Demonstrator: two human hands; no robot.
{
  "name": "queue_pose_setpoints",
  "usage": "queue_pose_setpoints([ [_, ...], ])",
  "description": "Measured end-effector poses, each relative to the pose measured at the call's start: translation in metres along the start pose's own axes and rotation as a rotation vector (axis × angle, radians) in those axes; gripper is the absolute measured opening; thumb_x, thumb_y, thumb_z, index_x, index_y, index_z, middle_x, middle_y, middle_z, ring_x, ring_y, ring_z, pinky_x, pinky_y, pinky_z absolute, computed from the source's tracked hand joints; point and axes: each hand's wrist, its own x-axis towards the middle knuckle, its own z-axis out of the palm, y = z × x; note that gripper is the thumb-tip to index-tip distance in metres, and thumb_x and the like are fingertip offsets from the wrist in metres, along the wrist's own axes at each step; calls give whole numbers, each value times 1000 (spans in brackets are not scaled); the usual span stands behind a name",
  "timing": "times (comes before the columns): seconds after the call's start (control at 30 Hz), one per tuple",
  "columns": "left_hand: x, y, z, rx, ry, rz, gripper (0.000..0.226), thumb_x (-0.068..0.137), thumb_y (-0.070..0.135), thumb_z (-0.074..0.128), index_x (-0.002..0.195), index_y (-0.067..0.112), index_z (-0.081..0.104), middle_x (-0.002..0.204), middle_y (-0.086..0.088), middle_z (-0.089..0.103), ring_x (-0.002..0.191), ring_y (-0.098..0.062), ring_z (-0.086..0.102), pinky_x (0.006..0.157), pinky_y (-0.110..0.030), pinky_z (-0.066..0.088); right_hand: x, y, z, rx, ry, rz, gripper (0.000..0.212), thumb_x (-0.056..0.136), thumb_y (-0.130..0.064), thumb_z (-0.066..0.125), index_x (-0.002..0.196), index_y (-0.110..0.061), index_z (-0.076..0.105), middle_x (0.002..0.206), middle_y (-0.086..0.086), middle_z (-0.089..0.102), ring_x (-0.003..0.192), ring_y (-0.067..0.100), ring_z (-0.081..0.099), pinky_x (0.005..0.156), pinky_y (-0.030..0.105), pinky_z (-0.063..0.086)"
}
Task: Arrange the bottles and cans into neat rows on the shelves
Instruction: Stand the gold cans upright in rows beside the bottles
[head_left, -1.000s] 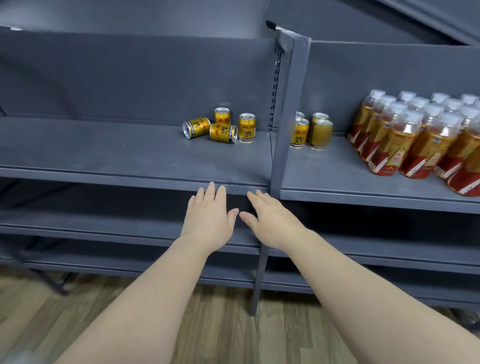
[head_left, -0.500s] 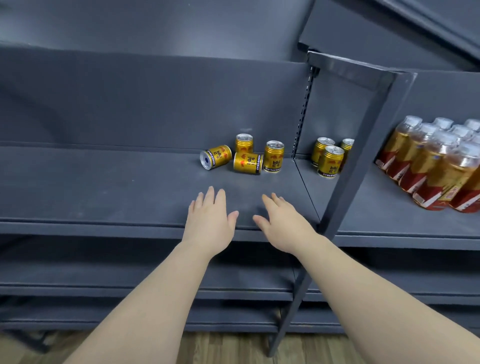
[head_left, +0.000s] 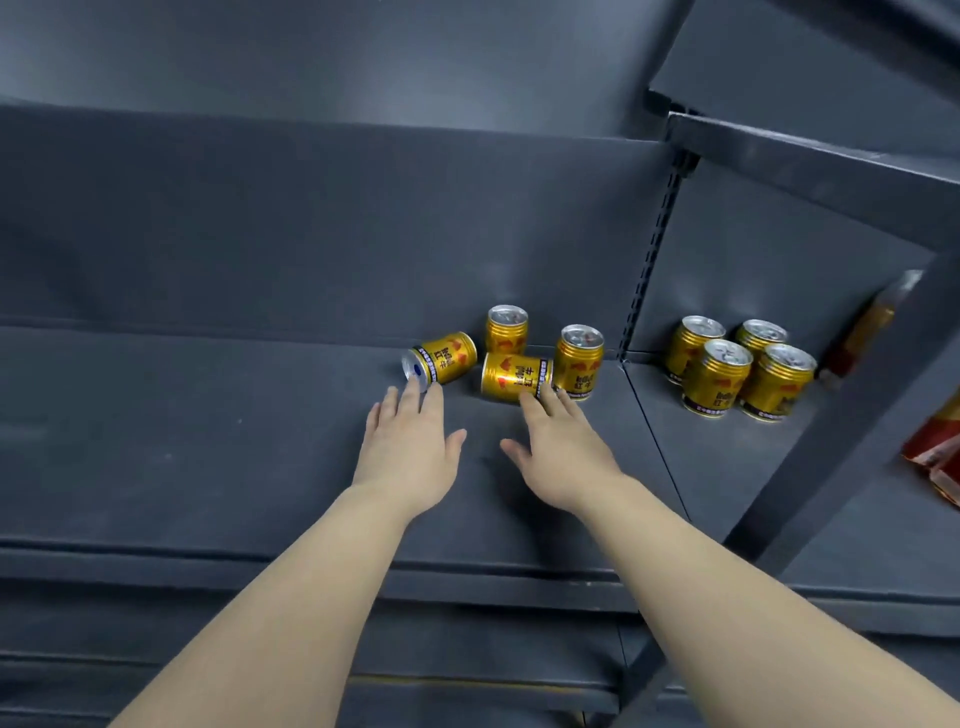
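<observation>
Now left hand (head_left: 410, 441) and right hand (head_left: 558, 447), fingers straight and empty, are reaching toppled cans (head_left: 517, 378) near the shelf's (head_left: 208, 441) back edge.

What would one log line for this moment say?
phase: pre-grasp | left hand: open, at left tipped can | right hand: open, at right tipped can
</observation>
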Motion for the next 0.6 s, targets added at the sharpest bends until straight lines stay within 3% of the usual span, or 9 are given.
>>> queue_pose_setpoints([
  [0.17,43,0,-4,29,41,-26,65,104,47,38,157,16,16,167,-11,9,153,-32,9,125,-42,11,47,0,-5,-77,72,-82,74,102,-42,51,160,-17,12,167,12,5,154,33,1,123,43,12],
  [0.37,84,-4,1,46,30,-6,63,104,42,42,156,17,18,166,-12,9,153,-33,7,125,-43,10,84,5,0,-142,38,-79,79,98,-38,60,158,-16,14,166,14,10,153,34,7,123,44,11],
  [0.6,132,-10,8,83,21,31,69,102,43,46,157,17,15,166,-15,11,153,-35,8,124,-47,11,109,8,4,-279,86,-71,82,89,-41,70,152,-16,25,151,12,35,143,33,29,123,44,13],
])
